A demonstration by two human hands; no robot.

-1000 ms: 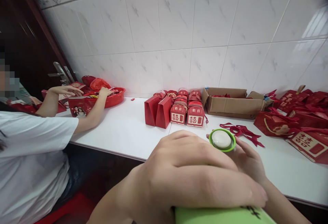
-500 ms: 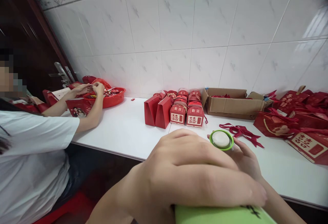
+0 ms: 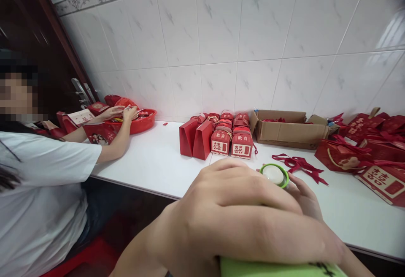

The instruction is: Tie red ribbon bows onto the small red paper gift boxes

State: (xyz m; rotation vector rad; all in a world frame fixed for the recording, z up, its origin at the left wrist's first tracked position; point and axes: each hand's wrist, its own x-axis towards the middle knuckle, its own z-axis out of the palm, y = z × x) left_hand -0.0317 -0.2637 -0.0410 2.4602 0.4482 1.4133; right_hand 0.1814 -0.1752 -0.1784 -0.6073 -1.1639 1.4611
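My left hand (image 3: 240, 209) fills the lower middle, close to the camera, its fingers closed over a light green object (image 3: 272, 270) with black characters. Only that object's upper strip shows at the bottom edge, so its full shape is hidden. Behind it, my right hand (image 3: 305, 194) holds a round bottle cap (image 3: 274, 175) with a green rim and a whitish inside facing up. Most of the right hand is covered by the left. Just beyond the cap, a dark red ribbon (image 3: 300, 165) lies on the white table (image 3: 155, 154).
Red gift boxes (image 3: 242, 144) stand in rows against the tiled wall, beside an open cardboard box (image 3: 289, 133). More red boxes (image 3: 384, 180) crowd the right. At left, a co-worker in a white shirt (image 3: 47, 171) handles something small over a red basin (image 3: 142, 123).
The view has shifted slightly. My hands keep their grips, with the left covering a little more of the cap's side. The co-worker's hands have moved a little over the basin.
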